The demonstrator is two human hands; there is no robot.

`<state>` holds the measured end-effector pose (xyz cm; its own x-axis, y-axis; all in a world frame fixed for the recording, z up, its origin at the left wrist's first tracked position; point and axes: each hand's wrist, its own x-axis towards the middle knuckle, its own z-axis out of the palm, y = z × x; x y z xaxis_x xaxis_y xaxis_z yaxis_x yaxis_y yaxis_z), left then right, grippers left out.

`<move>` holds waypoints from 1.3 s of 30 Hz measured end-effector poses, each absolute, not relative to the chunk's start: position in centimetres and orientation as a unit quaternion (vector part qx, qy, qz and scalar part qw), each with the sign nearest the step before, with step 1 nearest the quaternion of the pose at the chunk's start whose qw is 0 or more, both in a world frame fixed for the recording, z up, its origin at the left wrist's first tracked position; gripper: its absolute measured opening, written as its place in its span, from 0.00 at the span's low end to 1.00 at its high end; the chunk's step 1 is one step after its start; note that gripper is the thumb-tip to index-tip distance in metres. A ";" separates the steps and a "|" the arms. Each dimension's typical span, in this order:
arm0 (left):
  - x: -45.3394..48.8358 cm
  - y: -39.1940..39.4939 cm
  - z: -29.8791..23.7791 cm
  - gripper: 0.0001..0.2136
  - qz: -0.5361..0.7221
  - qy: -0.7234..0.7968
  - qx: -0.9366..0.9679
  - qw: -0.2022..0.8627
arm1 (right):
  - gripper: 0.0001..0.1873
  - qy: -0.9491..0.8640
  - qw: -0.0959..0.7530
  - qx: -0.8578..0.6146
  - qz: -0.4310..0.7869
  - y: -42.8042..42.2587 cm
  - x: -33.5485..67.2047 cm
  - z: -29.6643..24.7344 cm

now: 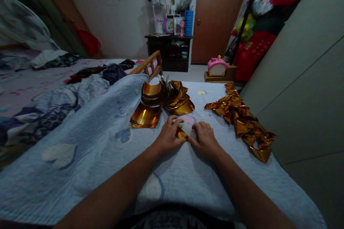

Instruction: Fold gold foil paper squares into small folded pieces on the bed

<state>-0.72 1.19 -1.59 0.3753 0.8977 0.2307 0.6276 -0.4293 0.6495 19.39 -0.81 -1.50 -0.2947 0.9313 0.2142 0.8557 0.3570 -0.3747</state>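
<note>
Between my two hands lies a small gold foil sheet, partly hidden by my fingers; a pale area shows beside its gold face. My left hand has its fingers curled over the sheet's left side. My right hand is bent around the right side, its thumb at the sheet's lower corner close to the left thumb. Just beyond the left hand sits a fanned stack of gold foil sheets. To the right of my right hand stretches a heap of folded gold foil pieces.
A pale blue blanket with heart patterns covers the surface under my hands. Rumpled bedding lies at left beside a wooden rail. A light cabinet borders the right side. A pink toy stands farther back.
</note>
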 end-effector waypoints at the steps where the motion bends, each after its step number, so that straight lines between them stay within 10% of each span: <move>1: -0.7 1.2 -1.5 0.34 0.305 0.477 0.786 0.248 | 0.14 -0.797 0.196 -0.564 0.094 -0.8 19.4 -1.5; 16: -0.4 1.1 -0.8 0.25 0.382 0.474 0.641 0.467 | 0.28 -0.788 0.192 -0.575 0.108 -0.8 19.7 -1.5; 24: 0.1 0.7 -0.7 0.14 0.446 0.441 0.599 0.498 | 0.38 -0.693 0.363 -0.598 0.177 -0.4 19.6 -2.2; 30: 0.2 0.4 -0.6 0.08 0.418 0.452 0.675 0.406 | 0.26 -0.562 0.453 -0.524 0.452 -0.3 19.3 -1.2; 39: -0.2 0.1 -0.1 0.20 0.402 0.382 0.730 0.399 | 0.15 -0.482 0.517 -0.477 0.522 0.4 20.0 -0.4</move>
